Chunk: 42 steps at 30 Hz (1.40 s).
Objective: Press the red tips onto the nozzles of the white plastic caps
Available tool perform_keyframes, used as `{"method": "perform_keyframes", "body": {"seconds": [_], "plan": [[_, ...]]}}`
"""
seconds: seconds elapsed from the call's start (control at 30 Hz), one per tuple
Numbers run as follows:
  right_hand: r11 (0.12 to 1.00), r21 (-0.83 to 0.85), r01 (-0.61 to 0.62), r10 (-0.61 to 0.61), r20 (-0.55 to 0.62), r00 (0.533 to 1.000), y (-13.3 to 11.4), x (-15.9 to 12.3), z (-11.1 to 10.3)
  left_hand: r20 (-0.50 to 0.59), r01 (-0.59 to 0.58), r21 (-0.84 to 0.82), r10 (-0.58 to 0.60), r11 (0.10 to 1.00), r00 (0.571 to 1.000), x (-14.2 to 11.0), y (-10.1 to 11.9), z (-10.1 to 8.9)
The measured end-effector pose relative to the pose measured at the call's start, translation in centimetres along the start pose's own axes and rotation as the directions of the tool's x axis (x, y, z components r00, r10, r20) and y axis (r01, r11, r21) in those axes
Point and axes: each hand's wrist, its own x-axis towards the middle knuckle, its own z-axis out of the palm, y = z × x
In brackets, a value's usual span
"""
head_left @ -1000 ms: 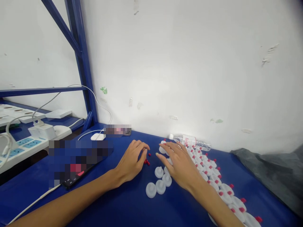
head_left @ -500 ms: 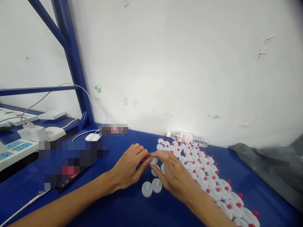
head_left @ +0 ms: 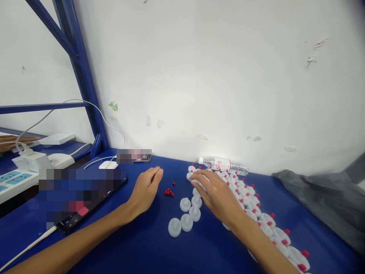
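My left hand (head_left: 146,190) is closed with its fingers curled in, over the blue table. Whether anything lies inside it is hidden. Just right of it lies a small pile of red tips (head_left: 169,192). My right hand (head_left: 213,194) reaches over the left edge of the rows of white caps with red tips (head_left: 268,219), its thumb and fingers bent around a white cap (head_left: 201,183) that they mostly cover. Between the hands and nearer to me are several round translucent white caps without red tips (head_left: 186,222), lying loosely grouped.
A clear plastic bottle (head_left: 222,164) lies against the wall behind the caps. Dark grey sheeting (head_left: 319,205) covers the right side. At left are a phone (head_left: 68,224) with a cable, a white charging case (head_left: 108,165), a power strip (head_left: 17,182) and a blue frame post (head_left: 82,68).
My hands have come apart. The right has moved from the middle to the back of the rows; the left has drawn left and curled, uncovering the red tips and loose caps.
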Motion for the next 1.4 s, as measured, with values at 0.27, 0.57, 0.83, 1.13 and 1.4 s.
{"method": "perform_keyframes", "body": {"seconds": [0.27,0.57,0.83,1.13,1.4], "plan": [[0.998,0.055,0.035,-0.047,0.222,0.974,-1.1,0.0,0.1,0.156,-0.088,0.235,0.052,0.968,0.986,0.1,-1.9,1.1],[0.916,-0.354,-0.188,0.201,0.0,0.98,1.4,-0.2,-0.4,0.199,-0.104,0.243,0.056,0.964,0.978,-0.1,-1.8,1.1],[0.93,-0.186,-0.318,0.333,0.054,0.942,2.3,-0.7,0.2,0.186,-0.087,0.214,0.047,0.973,0.981,0.1,-1.5,0.8],[0.99,0.119,-0.081,0.081,0.005,0.997,-1.3,0.1,-0.4,0.168,-0.302,0.107,0.282,0.947,0.944,-1.1,1.3,0.1],[0.991,0.057,0.123,-0.121,-0.048,0.992,-3.4,0.0,0.0,0.249,-0.502,0.149,0.459,0.852,0.853,-1.9,2.1,0.4]]}}
